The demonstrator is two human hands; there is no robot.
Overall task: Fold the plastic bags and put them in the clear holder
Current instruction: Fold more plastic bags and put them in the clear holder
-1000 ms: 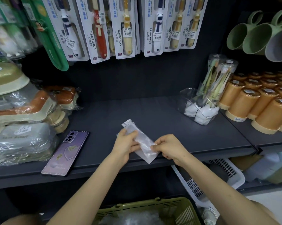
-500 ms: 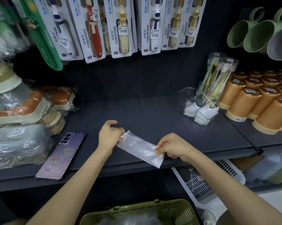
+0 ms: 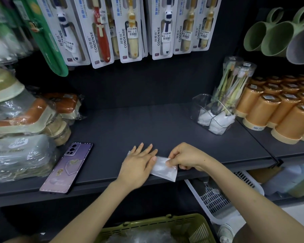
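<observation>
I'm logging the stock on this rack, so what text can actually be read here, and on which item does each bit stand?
"CONDENSE": printed up the side of each hanging toothbrush card.
"TOOTHBRUSH": top of the same card.
"2.00": white price sticker on the yellow toothbrush card.
"SOFT": small tag at a card's foot.
Chinese brand characters on the cards, barcodes, orange cup labels and wrapped boxes: too small or blurred.

Head-worn, wide-angle, looking forward and down from close above the dark shelf [image 3: 147,123], front edge crossing low, back wall ahead.
</observation>
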